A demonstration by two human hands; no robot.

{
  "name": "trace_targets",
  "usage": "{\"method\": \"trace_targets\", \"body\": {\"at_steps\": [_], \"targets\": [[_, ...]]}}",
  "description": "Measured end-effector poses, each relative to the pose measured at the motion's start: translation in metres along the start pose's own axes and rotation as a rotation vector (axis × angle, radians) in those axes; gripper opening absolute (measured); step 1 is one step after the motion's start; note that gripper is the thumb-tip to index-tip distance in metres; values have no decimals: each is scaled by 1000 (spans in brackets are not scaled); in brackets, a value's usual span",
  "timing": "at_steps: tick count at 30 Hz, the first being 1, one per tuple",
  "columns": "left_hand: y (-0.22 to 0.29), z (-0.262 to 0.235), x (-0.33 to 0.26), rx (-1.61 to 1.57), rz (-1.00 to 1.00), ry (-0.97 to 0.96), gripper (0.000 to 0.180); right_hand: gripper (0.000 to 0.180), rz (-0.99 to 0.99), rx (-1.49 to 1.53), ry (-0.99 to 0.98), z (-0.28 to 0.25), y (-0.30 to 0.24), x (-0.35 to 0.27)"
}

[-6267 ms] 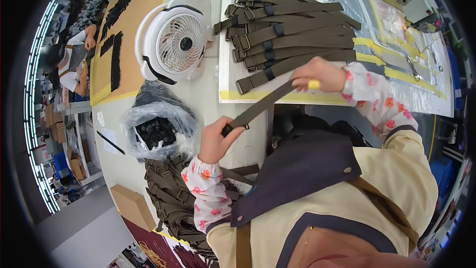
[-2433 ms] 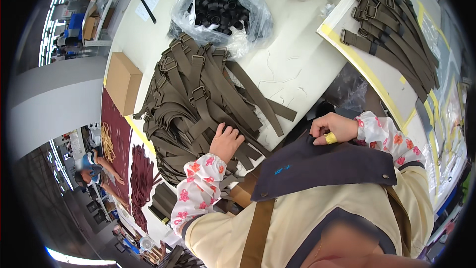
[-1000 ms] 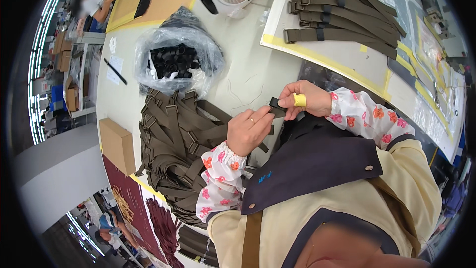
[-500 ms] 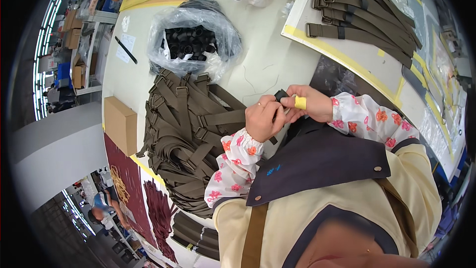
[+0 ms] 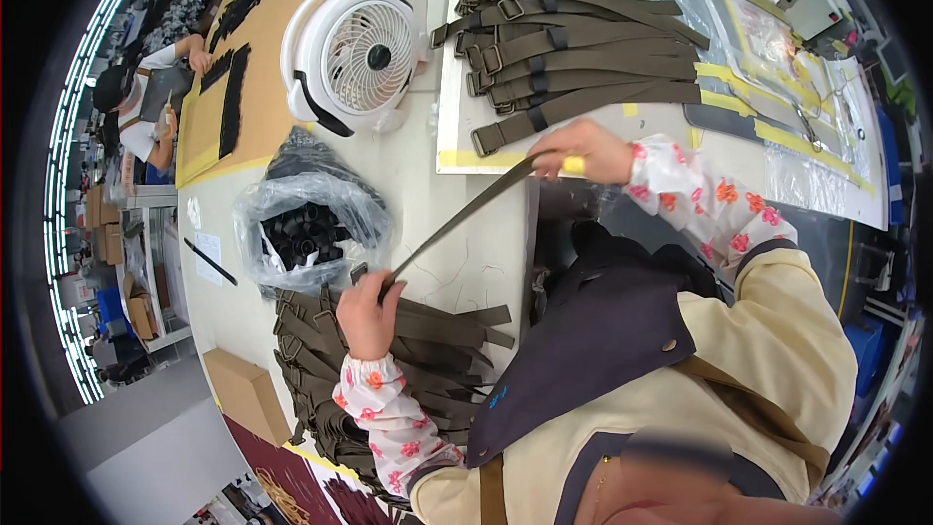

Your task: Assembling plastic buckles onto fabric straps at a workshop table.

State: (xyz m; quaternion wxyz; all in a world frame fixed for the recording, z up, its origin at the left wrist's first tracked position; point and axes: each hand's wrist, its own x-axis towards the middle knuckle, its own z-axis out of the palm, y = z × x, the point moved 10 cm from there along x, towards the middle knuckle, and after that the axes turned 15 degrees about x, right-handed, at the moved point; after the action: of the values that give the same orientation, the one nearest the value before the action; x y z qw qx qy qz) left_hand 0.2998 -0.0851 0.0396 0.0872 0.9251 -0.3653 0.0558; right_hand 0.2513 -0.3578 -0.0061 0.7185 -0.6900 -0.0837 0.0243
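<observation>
An olive webbing strap stretches taut in the air between my two hands. My left hand grips its lower end, near a small metal buckle, above a heap of olive straps. With yellow tape round a finger, my right hand pinches the upper end at the edge of the white board. Several buckled straps with dark loops lie on that board, just beyond my right hand. A clear plastic bag of small black loops stands open beyond my left hand.
A white fan stands at the back of the table. A cardboard box is at the left edge, with a black strip on paper nearby. Scissors lie far right. Another person works at the far left.
My hands were together over a small black piece; now they are wide apart with a strap drawn between them. The right moved toward the board, the left toward the heap. The view has shifted.
</observation>
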Motion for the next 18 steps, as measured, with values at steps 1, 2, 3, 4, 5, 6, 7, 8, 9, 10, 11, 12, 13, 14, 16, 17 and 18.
{"method": "trace_targets", "body": {"at_steps": [1,2,3,4,5,6,7,8,9,10,11,12,13,14,16,17,18], "targets": [[14,3,20,90,58,37,18,19,-106,-215,48,-28,-17,-8],[36,-4,41,146,118,139,24,24,-217,-419,87,-53,-39,-17],[59,-4,66,198,185,236,30,32,-316,-589,174,-81,-56,-28],[76,-2,89,227,245,318,40,40,-190,-603,234,-115,-58,-38],[97,-3,113,188,288,372,43,47,-373,-793,320,-136,-83,-52],[117,-8,132,177,319,511,45,51,-406,-891,400,-162,-92,-64],[134,-13,149,149,355,590,47,50,-363,-955,515,-186,-98,-74],[149,-15,162,121,394,661,51,46,-384,-1001,611,-216,-97,-86],[159,-8,177,169,377,626,52,44,-446,-1088,669,-230,-98,-94],[161,1,184,180,374,598,49,49,-293,-1193,718,-253,-83,-96],[160,6,184,154,390,547,45,60,-175,-1242,740,-278,-60,-105],[159,10,178,127,407,495,41,60,-167,-1228,723,-293,-43,-118],[148,11,167,27,392,418,37,64,-41,-1279,675,-310,-17,-130],[130,8,152,-73,375,343,33,68,84,-1328,623,-319,6,-135],[67,18,105,-120,161,216,25,71,170,-1208,552,-302,19,-131],[42,11,74,-99,110,227,22,69,92,-1216,591,-294,7,-131],[16,12,39,-64,-22,151,23,67,14,-1222,633,-284,-3,-132]]}}
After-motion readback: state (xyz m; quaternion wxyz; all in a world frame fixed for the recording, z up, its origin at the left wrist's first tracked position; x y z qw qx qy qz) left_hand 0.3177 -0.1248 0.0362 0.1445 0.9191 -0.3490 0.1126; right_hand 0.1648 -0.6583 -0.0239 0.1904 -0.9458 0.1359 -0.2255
